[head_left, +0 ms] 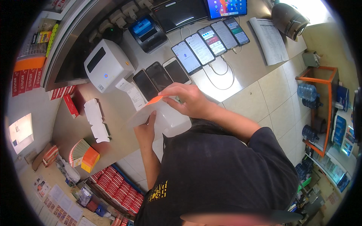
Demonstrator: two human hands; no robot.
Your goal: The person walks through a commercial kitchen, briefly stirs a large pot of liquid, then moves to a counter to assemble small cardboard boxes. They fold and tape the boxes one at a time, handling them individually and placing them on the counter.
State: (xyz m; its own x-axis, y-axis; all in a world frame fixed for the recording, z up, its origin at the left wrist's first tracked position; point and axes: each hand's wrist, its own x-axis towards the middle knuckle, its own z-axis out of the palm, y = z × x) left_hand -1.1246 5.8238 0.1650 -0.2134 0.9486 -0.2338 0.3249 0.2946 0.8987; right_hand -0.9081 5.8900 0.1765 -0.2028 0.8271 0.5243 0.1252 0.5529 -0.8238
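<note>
A white, translucent plastic container [171,119] with an orange edge is held up in front of my dark shirt, over the near edge of the metal counter. My right hand [188,98] pinches its orange rim from the upper right, thumb and fingers closed. On the other side my left hand [146,130] grips the white wall from below, with some fingers hidden behind it. Whether anything lies inside cannot be made out. Just beyond the hands lie dark-screened phones [159,74] and a printed paper slip [132,94].
A white box-shaped printer [107,66] and a black-blue device [148,34] stand farther back. Several lit phones [200,48] with cables line the counter, near a paper pad [268,40]. An unfolded white carton [96,120] and fanned cards [85,155] lie left.
</note>
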